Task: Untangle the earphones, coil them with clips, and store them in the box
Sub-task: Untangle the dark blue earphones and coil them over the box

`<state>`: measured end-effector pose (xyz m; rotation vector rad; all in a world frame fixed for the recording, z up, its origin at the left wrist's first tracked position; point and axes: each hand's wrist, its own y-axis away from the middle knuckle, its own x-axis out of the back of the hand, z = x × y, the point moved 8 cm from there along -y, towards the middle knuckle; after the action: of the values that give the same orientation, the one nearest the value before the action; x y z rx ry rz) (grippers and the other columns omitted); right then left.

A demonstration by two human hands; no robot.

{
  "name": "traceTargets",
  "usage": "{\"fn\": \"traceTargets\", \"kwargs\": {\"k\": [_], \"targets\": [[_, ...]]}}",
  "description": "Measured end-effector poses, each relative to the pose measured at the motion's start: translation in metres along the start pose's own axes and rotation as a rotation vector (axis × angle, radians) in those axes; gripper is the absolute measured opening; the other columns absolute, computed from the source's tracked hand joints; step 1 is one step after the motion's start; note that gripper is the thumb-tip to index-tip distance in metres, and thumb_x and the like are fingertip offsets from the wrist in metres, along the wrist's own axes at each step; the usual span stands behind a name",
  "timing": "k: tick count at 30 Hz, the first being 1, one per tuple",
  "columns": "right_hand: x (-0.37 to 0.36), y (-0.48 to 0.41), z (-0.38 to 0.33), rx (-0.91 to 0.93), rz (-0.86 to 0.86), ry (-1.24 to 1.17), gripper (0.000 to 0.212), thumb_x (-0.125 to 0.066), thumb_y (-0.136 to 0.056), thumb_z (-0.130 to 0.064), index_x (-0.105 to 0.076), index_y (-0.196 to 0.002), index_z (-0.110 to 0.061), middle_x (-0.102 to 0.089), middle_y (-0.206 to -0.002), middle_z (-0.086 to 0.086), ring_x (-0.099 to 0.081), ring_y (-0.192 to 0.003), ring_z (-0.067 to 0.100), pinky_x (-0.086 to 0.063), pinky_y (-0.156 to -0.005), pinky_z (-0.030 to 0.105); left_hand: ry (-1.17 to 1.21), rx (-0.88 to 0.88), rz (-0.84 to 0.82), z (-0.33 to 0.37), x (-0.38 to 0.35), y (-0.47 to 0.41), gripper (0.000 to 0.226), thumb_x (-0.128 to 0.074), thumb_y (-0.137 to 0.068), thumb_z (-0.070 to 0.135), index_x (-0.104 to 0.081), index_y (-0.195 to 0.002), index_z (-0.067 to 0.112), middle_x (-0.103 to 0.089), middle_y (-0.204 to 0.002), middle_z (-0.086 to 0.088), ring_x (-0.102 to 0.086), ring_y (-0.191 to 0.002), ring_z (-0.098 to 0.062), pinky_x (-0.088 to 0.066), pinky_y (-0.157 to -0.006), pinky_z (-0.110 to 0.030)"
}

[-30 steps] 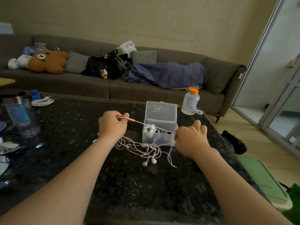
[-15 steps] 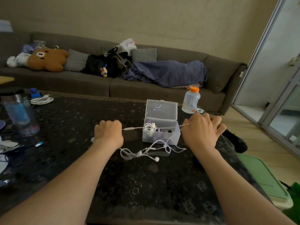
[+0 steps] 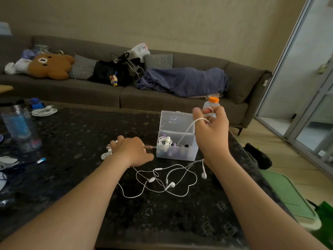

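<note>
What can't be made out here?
Head view:
- Grip of the left hand: hidden under its own back.
- Contents of the clear box: blurred by its wall.
- Crossings of the earphone cable: too thin to tell knots.
- Most of the orange-capped bottle: behind the right hand.

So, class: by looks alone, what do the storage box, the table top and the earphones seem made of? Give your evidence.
The box: probably frosted, translucent plastic; contents show dimly through its walls.
The table top: dark polished stone, perhaps granite or an imitation; speckled, faintly glossy.
The earphones: white plastic buds, smooth and likely rubbery cable lying in loose loops.
</note>
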<state>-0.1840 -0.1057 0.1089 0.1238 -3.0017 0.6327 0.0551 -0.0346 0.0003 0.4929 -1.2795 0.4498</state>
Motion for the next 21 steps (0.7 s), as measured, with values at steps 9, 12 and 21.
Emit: {"fn": "traceTargets", "kwargs": {"k": [9,12,21], "targets": [[-0.007,0.002,-0.007,0.188,-0.135,0.721,0.021,-0.06,-0.089,-0.019,-0.072,-0.106,-0.026,-0.066,-0.099,-0.002,-0.054,-0.102,0.025,-0.037,-0.09,0.04,0.207,-0.145,-0.116,0.018,-0.001,0.014,0.033,-0.054,-0.104,0.04,-0.078,-0.089,0.022,-0.067,-0.077,0.002,-0.062,-0.075,-0.016,-0.048,-0.074,-0.032],[-0.008,0.005,0.007,0.078,-0.246,1.091,0.024,-0.058,-0.086,-0.026,-0.074,-0.104,-0.025,-0.058,-0.111,0.005,-0.04,-0.116,0.035,-0.029,-0.097,0.046,0.384,-0.202,-0.061,0.03,0.008,0.018,0.041,-0.049,-0.11,0.037,-0.076,-0.087,0.016,-0.064,-0.068,0.002,-0.053,-0.055,-0.012,-0.04,-0.055,-0.028],[-0.007,0.024,0.079,-0.297,-0.875,1.442,0.041,-0.072,-0.093,-0.047,-0.054,-0.12,-0.022,-0.062,-0.126,0.003,-0.055,-0.128,0.033,-0.021,-0.121,0.06,0.626,-0.406,-0.025,0.049,0.026,0.027,0.032,-0.06,-0.105,0.037,-0.079,-0.083,0.023,-0.051,-0.053,0.014,-0.048,-0.058,-0.01,-0.04,-0.06,-0.035]]}}
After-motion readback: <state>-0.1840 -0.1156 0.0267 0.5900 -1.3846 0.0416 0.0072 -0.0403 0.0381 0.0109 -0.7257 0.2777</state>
